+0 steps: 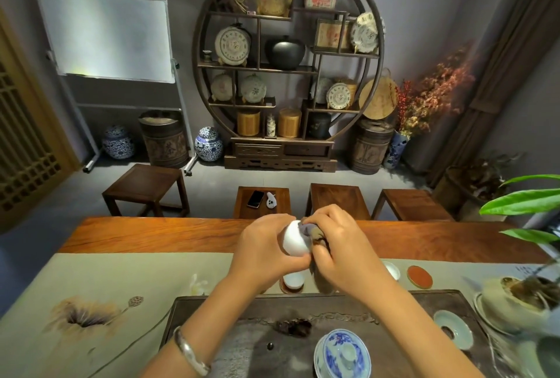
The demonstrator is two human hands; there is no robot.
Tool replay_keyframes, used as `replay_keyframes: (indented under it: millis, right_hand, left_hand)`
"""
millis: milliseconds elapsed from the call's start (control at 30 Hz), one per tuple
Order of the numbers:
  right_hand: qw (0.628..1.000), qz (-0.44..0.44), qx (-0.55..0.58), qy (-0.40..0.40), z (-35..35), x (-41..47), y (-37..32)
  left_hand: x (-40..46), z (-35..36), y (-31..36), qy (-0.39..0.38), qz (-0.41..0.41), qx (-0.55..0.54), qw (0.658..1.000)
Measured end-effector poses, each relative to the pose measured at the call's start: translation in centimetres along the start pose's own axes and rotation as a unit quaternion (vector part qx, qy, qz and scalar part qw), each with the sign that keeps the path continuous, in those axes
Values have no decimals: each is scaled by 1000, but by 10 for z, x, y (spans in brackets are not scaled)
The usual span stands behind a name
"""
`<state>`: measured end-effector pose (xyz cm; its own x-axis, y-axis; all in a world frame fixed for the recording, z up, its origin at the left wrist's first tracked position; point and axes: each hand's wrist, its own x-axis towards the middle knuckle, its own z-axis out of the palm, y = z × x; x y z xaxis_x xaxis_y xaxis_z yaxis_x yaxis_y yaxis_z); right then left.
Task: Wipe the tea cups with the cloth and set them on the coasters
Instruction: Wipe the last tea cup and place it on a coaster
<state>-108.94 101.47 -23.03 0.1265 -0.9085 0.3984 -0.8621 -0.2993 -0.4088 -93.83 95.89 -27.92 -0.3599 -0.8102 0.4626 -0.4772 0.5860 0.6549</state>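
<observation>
The long reddish wooden tea table (151, 233) spans the view, with a pale grey-green table runner painted with a lotus (121, 286) laid along it and a dark carved stone tea tray (242, 347) at six o'clock. Above the runner, near the centre, the left hand (260, 252) cradles a small white porcelain tea cup (294, 239) tipped on its side, its opening turned toward three o'clock and its rounded base toward nine o'clock, so its axis runs roughly level from left to right. The left fingers curl round the cup's far and near walls and grasp it. The right hand (336, 252) sits just at three o'clock of the cup, touching it, fingers bunched and pinching a crumpled brownish-grey cloth (313, 233) that is pushed into the cup's mouth. Both forearms rise from six o'clock and meet at the cup, wrists bent inward; a silver bangle (189, 353) rings the left wrist. Directly below the hands, at six o'clock of the held cup, a second small white cup (293, 281) already stands on a round dark coaster (285, 289). At four o'clock lies a bare round red coaster with a gold rim (419, 277), nearer the right hand, though the left holds the cup; that coaster is probably where this cup goes once wiped
</observation>
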Motion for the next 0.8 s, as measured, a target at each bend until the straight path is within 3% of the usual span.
replay_keyframes:
  millis: [167,333,600,800]
  right_hand:
    - [994,-40,53,-82,-16,-5,8]
    - [994,-15,77,70,-30,1,9]
    - [993,-87,-58,47,-35,-5,-16]
    - [979,-168,-23,108,-74,-4,-32]
  left_hand:
    - [-8,-4,-5,-14,18,19,1000]
    - [-6,-13,1,7,13,3,1000]
    - [8,-27,31,57,77,6,995]
    - [13,-40,51,134,140,6,981]
